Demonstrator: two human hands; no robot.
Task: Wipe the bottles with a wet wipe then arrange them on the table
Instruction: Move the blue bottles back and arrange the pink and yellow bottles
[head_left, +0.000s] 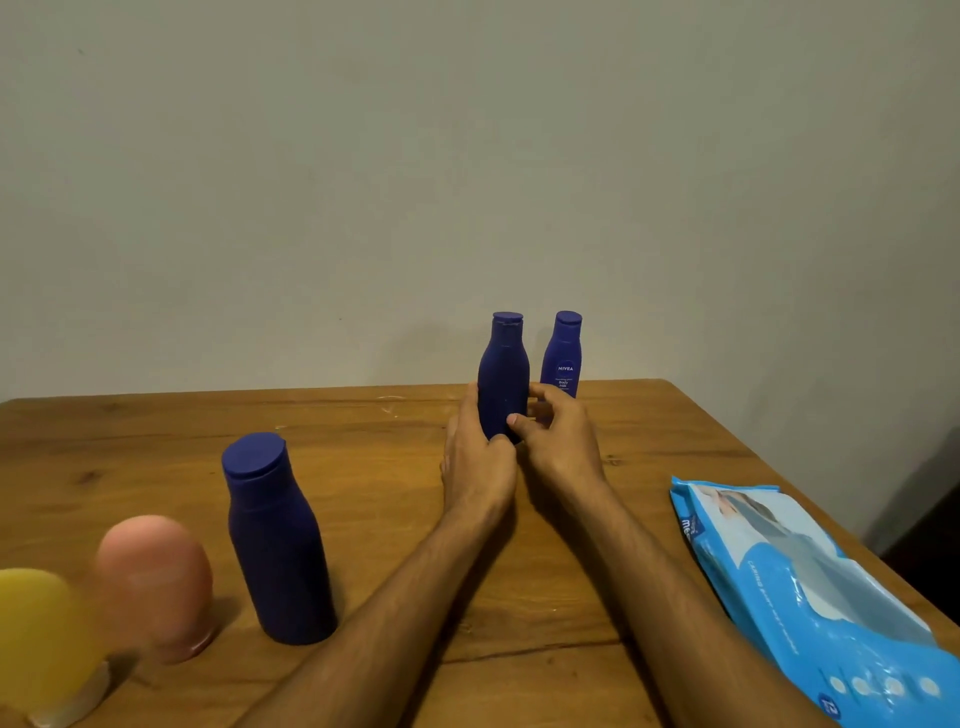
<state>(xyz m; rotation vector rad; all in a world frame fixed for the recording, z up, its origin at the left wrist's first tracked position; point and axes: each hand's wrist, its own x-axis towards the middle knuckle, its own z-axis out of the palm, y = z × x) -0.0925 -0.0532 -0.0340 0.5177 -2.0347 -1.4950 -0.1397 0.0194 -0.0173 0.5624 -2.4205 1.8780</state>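
Both hands meet around an upright dark blue bottle (503, 379) near the table's (363, 415) far edge: the left hand (480, 462) cups its left side, the right hand (558, 441) pinches its right, just before a labelled blue bottle (563, 353).

I see a wooden worktop (363, 467), grained and knotted; the nearest blue bottle (280, 545) looks smooth matt plastic; the wet-wipe pack (810, 587) is glossy, crinkled plastic film; the wall (467, 156) is matt.
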